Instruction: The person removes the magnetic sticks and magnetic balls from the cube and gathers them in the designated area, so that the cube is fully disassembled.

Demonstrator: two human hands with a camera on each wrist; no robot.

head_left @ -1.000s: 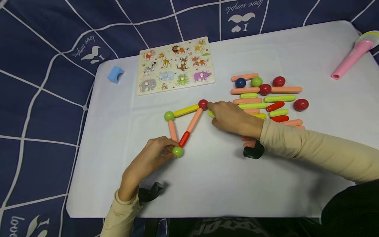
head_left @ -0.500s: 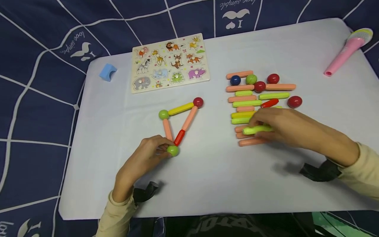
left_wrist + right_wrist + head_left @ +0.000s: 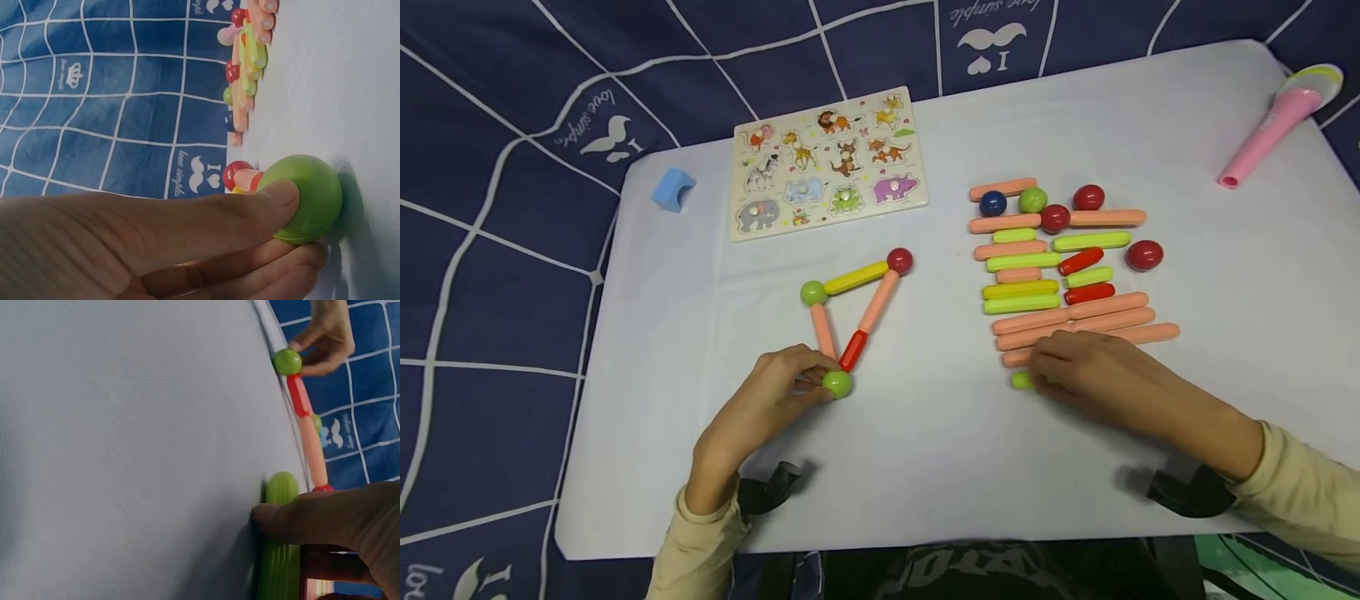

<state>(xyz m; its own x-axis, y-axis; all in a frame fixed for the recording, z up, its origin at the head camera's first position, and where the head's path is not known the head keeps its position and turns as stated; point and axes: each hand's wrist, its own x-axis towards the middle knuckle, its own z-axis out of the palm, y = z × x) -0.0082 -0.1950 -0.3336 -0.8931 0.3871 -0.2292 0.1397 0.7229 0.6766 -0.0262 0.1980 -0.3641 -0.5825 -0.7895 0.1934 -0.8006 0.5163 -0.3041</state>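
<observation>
From the head cam we look down and forward over the whole bench (image 3: 925, 467), both hands in frame. The left wrist cam sits super close, low along the bench surface, facing the green ball (image 3: 303, 199) with the stick pile behind it. The right wrist cam hugs the bench too, looking across at the triangle. All three views share that green ball (image 3: 837, 383) (image 3: 287, 361).

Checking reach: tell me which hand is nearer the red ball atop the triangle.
Left. The left hand grips the green ball at the triangle's bottom corner, below the red ball; the right hand lies farther right.
</observation>
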